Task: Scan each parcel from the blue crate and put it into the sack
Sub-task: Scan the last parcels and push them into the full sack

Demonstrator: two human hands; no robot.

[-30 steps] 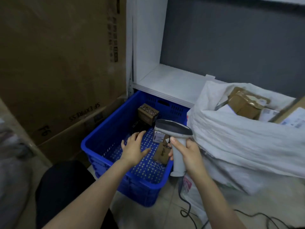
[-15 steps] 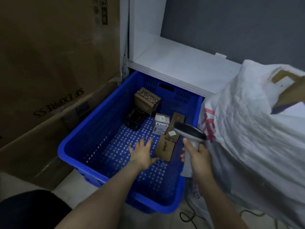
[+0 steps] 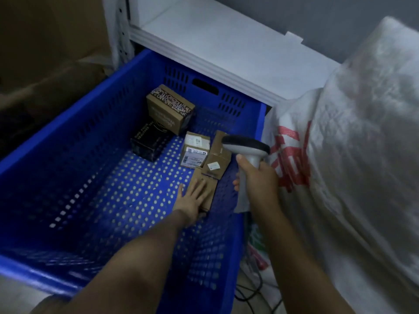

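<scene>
The blue crate (image 3: pixel 68 137) holds several small parcels near its far right corner. My left hand (image 3: pixel 192 197) lies with straight fingers on a flat brown parcel (image 3: pixel 209 189) at the crate's right side. Beyond it lie a brown box with a white sticker (image 3: pixel 217 158) and a white-labelled parcel (image 3: pixel 193 152). A patterned brown box (image 3: pixel 170 108) leans over a black box (image 3: pixel 148 141) further back. My right hand (image 3: pixel 258 180) grips the grey barcode scanner (image 3: pixel 246 147) above the crate's right rim. The white sack (image 3: pixel 351 143) bulges at the right.
A white shelf (image 3: pixel 226 48) runs behind the crate. Large brown cardboard boxes (image 3: pixel 45 41) stand at the left. The scanner's black cable (image 3: pixel 251 295) trails on the floor between crate and sack.
My left hand has reached forward and right onto the flat brown parcel. The view has moved closer over the crate, and the scanner stays in my right hand.
</scene>
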